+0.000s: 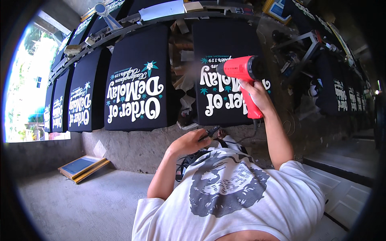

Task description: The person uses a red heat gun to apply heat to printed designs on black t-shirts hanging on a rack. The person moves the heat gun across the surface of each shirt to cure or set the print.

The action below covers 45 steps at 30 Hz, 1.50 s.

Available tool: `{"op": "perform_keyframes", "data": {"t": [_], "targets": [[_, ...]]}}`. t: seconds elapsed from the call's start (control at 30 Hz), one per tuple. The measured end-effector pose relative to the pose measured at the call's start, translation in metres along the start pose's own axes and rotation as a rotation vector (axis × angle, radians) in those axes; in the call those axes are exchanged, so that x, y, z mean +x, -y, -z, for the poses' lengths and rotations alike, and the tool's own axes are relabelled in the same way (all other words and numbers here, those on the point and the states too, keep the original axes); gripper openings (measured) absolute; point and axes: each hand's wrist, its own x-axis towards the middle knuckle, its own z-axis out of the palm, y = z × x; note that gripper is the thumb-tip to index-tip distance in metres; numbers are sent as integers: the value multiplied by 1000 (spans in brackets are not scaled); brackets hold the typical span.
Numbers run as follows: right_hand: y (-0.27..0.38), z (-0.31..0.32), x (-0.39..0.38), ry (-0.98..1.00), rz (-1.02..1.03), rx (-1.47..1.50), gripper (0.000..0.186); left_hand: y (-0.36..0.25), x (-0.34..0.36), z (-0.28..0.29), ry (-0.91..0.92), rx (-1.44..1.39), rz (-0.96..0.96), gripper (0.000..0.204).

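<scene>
My right hand (258,94) is wrapped round the handle of a red heat gun (238,67) with a black rear end. The gun's nozzle points left, over a black printed T-shirt (219,44) spread flat on a board. White lettering and small teal leaf shapes cover the shirt's near half, partly hidden by the gun and my hand. Closed around a black power cord (213,130), my left hand (189,141) is close to my body, just in front of the shirt's near edge. The cord runs toward the gun's handle.
A matching black shirt (138,48) lies on the board to the left, with several more beyond it. A small blue-and-white fan (105,14) stands on the rail behind. Wood-framed screens (83,166) lean on the floor at left. More shirts (331,86) hang over boards at right.
</scene>
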Motion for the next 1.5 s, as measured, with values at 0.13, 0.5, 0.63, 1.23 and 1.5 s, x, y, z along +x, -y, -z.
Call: {"op": "perform_keyframes", "data": {"t": [0.13, 0.5, 0.63, 1.23, 1.5], "targets": [[11, -23, -13, 149, -36, -35, 39, 15, -24, 17, -5, -14, 15, 46], [12, -58, -26, -52, -46, -16, 30, 63, -64, 49, 55, -12, -14, 40], [21, -55, -58, -4, -123, -4, 35, 69, -68, 54, 98, 43, -26, 40], [-9, 63, -88, -374, -69, -83, 37, -2, -5, 12, 261, 94, -119, 47], [2, 108, -104, -179, -168, -49, 40, -38, 39, -19, 280, 123, -167, 49]]}}
